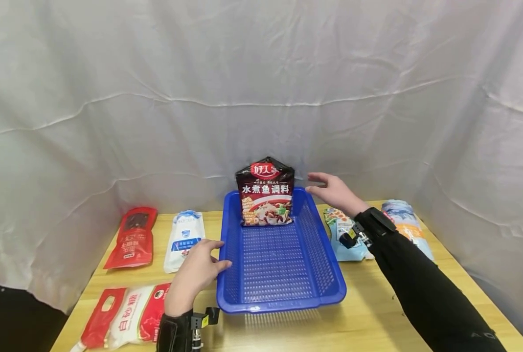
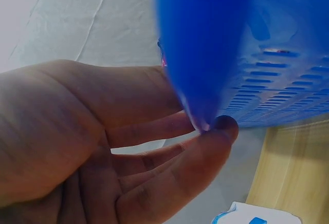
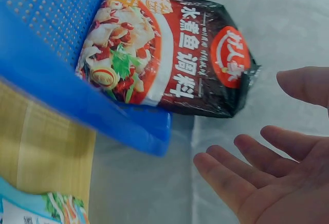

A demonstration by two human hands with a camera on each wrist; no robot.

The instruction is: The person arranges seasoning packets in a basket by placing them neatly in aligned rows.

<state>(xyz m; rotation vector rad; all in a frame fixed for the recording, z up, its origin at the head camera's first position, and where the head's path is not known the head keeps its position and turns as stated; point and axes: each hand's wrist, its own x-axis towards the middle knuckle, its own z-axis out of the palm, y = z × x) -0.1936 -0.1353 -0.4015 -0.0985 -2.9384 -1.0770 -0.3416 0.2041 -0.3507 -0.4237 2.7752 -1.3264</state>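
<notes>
A blue plastic basket (image 1: 274, 264) with slotted sides and bottom is at the middle of the wooden table. My left hand (image 1: 199, 264) pinches its left rim between thumb and fingers; the left wrist view shows the blue rim (image 2: 200, 70) between them. Upright against the basket's far end leans a black and red seasoning packet (image 1: 267, 195) with a picture of a fish dish, its top rising above the rim. My right hand (image 1: 333, 193) is just right of this packet, fingers apart and nothing in them. In the right wrist view its fingertips (image 3: 205, 162) are short of the packet's top.
Left of the basket lie a red pouch (image 1: 133, 237), a white and blue salt bag (image 1: 185, 237) and a red and white bag (image 1: 129, 315). To the right are a light blue pouch (image 1: 345, 239) and a blue and orange pouch (image 1: 406, 225). A grey-white curtain (image 1: 261, 88) hangs behind.
</notes>
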